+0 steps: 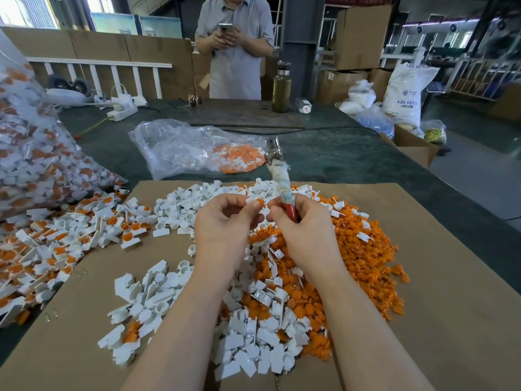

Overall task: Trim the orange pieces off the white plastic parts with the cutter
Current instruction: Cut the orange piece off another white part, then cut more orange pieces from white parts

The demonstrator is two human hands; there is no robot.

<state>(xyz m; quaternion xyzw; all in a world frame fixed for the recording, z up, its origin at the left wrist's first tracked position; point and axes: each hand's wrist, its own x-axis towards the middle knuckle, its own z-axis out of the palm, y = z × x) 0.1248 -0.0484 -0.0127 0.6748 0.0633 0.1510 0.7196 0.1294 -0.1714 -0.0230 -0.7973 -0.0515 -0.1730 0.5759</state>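
Observation:
My left hand pinches a small white plastic part with an orange piece between thumb and fingers. My right hand grips the cutter by its red handles; the cloth-wrapped shank and metal jaws point up and away, above the part. The fingertips of both hands meet at the part. Below the hands lie a heap of trimmed white parts, a heap of orange pieces and mixed parts on a cardboard sheet.
Untrimmed white-and-orange parts spill from a big clear bag at the left. A smaller clear bag lies behind the cardboard. A person with a phone stands across the table beside a bottle.

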